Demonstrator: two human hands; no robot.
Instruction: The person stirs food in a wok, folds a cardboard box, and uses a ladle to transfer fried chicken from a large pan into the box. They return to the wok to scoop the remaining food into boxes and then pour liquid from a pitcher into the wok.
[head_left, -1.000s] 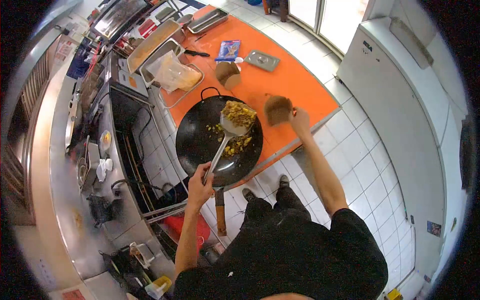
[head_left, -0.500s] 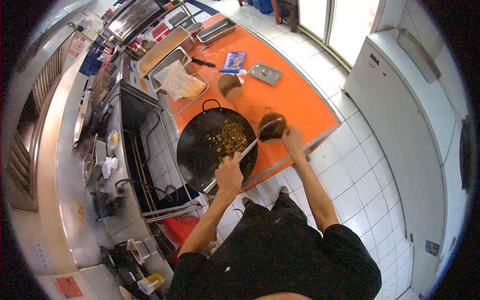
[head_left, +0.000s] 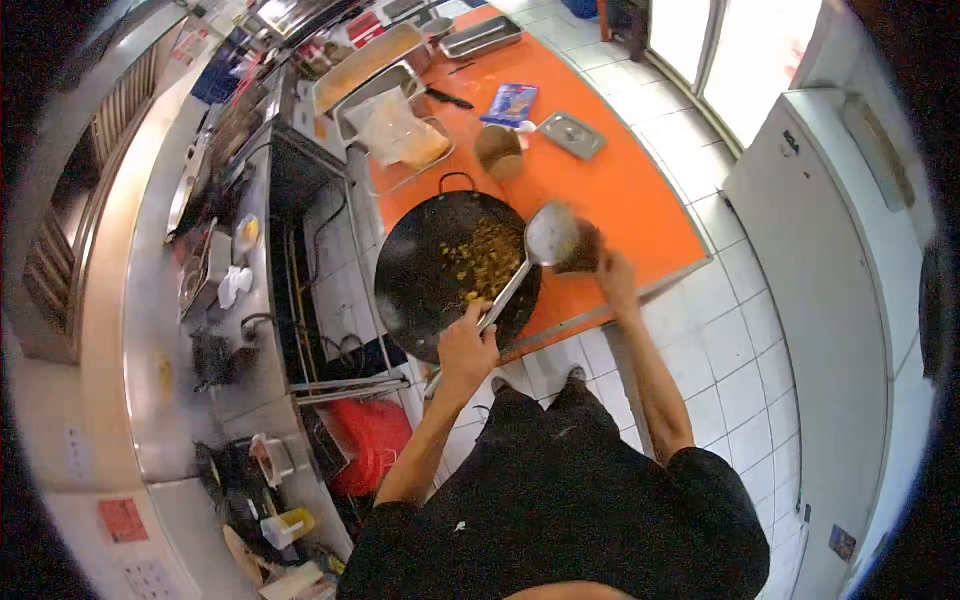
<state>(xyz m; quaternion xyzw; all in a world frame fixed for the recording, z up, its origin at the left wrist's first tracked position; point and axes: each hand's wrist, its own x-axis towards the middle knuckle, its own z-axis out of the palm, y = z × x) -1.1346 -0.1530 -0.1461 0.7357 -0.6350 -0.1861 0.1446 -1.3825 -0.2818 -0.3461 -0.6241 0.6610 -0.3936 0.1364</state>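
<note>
A metal ladle (head_left: 545,240) has its handle in my left hand (head_left: 468,350), which is closed around it above the near rim of the wok. The ladle's bowl hangs between the wok and a dark round bowl (head_left: 580,248). My right hand (head_left: 618,278) is closed on the right edge of that dark bowl. Chopped brown and yellow food (head_left: 482,255) lies in the right half of the black wok (head_left: 415,275). Behind the wok stands a brown round container (head_left: 499,152).
The orange table (head_left: 640,200) also holds a blue packet (head_left: 510,104), a metal lid (head_left: 572,135), a black-handled knife (head_left: 449,98), a plastic bag (head_left: 400,135) and metal trays (head_left: 481,38). A stove counter is on the left, a white fridge (head_left: 800,220) on the right.
The ladle's bowl has lifted out of the dark bowl and turned, its inside now showing. My right hand stays at the dark bowl. The whole view has shifted.
</note>
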